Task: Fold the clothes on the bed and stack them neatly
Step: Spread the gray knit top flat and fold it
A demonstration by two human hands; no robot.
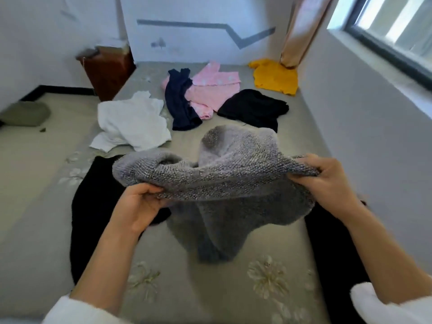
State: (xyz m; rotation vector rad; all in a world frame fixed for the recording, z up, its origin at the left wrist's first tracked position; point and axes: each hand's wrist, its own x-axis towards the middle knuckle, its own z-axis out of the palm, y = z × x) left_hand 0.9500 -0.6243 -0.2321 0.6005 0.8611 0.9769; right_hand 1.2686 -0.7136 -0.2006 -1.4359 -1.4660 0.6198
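Head view. A grey knitted sweater [217, 174] is held up over the near middle of the bed [233, 288]. Whether its hanging lower part touches the sheet cannot be told. The left hand [138, 204], at 7 o'clock of the sweater, has a pinching grip on the near edge. The right hand [327, 181], at 3 o'clock, pinches the opposite edge in the same way. This two-point hold is judged to be for stretching the sweater open before it is folded.

Loose items are noted beyond the sweater:
- a white garment [133, 122] at 10 o'clock
- a navy garment [180, 101] and a pink garment [210, 90] at 12 o'clock
- a black garment [254, 108] at 1 o'clock
- a yellow garment [273, 77] at 2 o'clock, in the far corner

No folded stack is seen. No brand, label or readable writing is found.
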